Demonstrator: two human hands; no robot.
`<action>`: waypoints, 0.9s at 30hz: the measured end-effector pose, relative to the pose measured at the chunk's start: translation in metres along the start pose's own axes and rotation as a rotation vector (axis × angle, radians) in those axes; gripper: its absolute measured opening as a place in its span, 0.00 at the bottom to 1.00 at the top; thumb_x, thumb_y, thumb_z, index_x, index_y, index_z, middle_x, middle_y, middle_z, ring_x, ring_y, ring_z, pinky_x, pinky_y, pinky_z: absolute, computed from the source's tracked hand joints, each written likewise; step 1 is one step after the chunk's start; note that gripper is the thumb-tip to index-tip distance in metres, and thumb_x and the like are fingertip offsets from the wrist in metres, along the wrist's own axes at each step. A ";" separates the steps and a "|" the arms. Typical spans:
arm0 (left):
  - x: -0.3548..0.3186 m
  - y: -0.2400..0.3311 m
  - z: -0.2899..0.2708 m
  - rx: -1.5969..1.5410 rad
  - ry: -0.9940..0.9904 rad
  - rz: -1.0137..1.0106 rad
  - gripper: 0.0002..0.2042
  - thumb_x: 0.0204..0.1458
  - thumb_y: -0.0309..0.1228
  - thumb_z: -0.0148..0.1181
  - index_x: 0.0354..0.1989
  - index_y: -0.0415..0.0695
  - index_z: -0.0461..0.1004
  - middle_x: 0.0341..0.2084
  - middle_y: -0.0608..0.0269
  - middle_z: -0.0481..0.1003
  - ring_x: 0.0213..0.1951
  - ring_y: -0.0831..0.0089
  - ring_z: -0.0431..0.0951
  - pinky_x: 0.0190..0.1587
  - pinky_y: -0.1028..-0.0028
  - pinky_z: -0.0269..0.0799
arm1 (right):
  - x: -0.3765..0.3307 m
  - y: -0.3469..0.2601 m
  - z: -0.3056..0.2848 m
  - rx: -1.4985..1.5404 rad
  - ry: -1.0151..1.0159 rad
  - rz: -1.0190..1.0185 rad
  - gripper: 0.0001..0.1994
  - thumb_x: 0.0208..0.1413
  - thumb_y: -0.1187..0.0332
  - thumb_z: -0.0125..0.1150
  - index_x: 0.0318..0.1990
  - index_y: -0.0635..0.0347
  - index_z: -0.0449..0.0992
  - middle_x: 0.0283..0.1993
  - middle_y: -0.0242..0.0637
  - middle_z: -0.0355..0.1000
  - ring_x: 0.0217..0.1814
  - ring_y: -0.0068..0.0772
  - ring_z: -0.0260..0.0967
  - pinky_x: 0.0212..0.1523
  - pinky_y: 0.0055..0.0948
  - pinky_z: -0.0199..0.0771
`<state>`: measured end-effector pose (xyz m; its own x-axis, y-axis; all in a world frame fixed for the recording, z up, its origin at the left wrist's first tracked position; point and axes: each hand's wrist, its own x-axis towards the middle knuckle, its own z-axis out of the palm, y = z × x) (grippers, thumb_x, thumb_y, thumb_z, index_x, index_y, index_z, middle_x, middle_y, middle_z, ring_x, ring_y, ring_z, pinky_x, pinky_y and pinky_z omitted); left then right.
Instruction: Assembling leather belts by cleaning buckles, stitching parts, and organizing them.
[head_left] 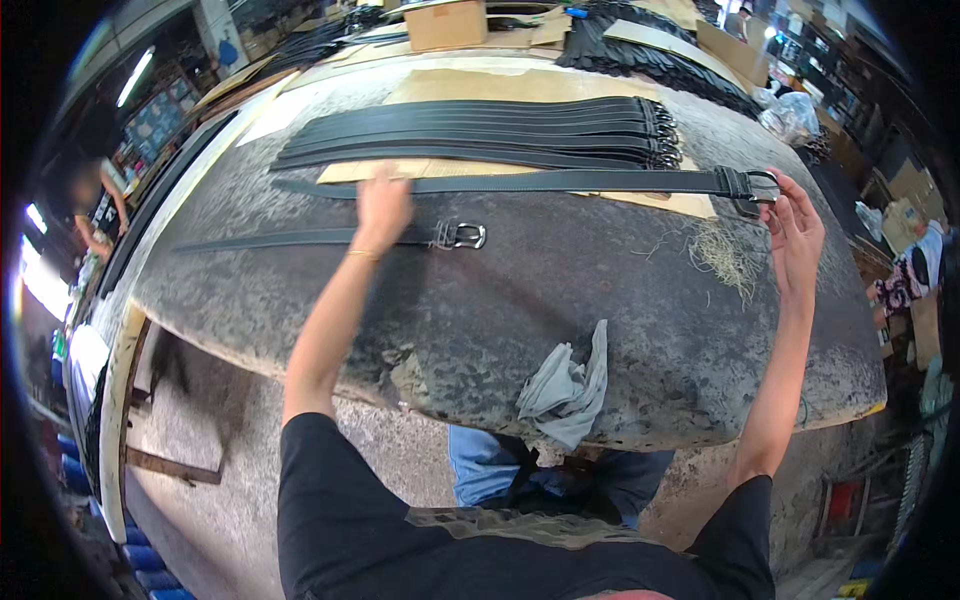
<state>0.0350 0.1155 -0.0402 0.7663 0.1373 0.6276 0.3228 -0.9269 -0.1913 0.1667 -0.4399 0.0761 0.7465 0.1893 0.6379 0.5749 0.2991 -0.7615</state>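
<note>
A long black belt (560,182) lies stretched across the worn grey table (620,330), its metal buckle (752,186) at the right end. My right hand (797,232) touches that buckle end with fingers spread. My left hand (383,208) presses flat on the belt's left part. Nearer to me lies a second black belt (270,240) with a silver buckle (464,236) and loose threads at it. Behind the stretched belt, a row of several black belts (480,135) rests on brown cardboard (520,88).
A grey rag (568,385) hangs over the table's near edge. A tuft of pale thread scraps (722,252) lies by my right hand. A cardboard box (446,24) and more belt stacks (650,55) sit at the far end. A person (95,185) stands at the left.
</note>
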 end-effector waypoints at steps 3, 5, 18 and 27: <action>0.002 -0.098 0.016 0.064 -0.197 -0.459 0.15 0.57 0.34 0.50 0.52 0.51 0.73 0.60 0.39 0.63 0.42 0.41 0.79 0.43 0.47 0.76 | 0.008 0.030 -0.023 0.127 0.050 0.162 0.17 0.62 0.72 0.60 0.56 0.70 0.71 0.45 0.36 0.74 0.39 0.24 0.73 0.42 0.20 0.77; 0.004 -0.133 0.014 0.131 -0.208 -0.530 0.15 0.61 0.39 0.45 0.53 0.55 0.73 0.61 0.37 0.62 0.46 0.42 0.79 0.42 0.52 0.77 | 0.013 0.065 -0.029 0.118 0.045 0.206 0.17 0.62 0.73 0.59 0.56 0.71 0.71 0.45 0.37 0.74 0.39 0.23 0.73 0.42 0.20 0.77; 0.146 -0.226 0.065 -0.266 0.220 -0.544 0.27 0.59 0.38 0.52 0.66 0.42 0.61 0.56 0.37 0.68 0.57 0.44 0.69 0.58 0.56 0.64 | 0.069 0.221 0.000 0.284 0.299 0.389 0.14 0.62 0.76 0.57 0.53 0.73 0.71 0.44 0.39 0.73 0.44 0.32 0.75 0.50 0.26 0.80; 0.074 -0.258 0.182 -0.227 -0.276 -0.670 0.31 0.59 0.45 0.46 0.70 0.48 0.54 0.63 0.36 0.61 0.68 0.44 0.56 0.66 0.48 0.54 | 0.051 0.259 0.011 0.057 0.258 0.383 0.17 0.60 0.76 0.60 0.55 0.75 0.70 0.45 0.43 0.74 0.39 0.32 0.75 0.41 0.26 0.78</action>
<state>0.1093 0.4284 -0.0821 0.5677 0.7510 0.3371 0.6688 -0.6595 0.3432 0.3501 -0.3420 -0.0869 0.9646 0.0594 0.2570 0.2275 0.3057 -0.9245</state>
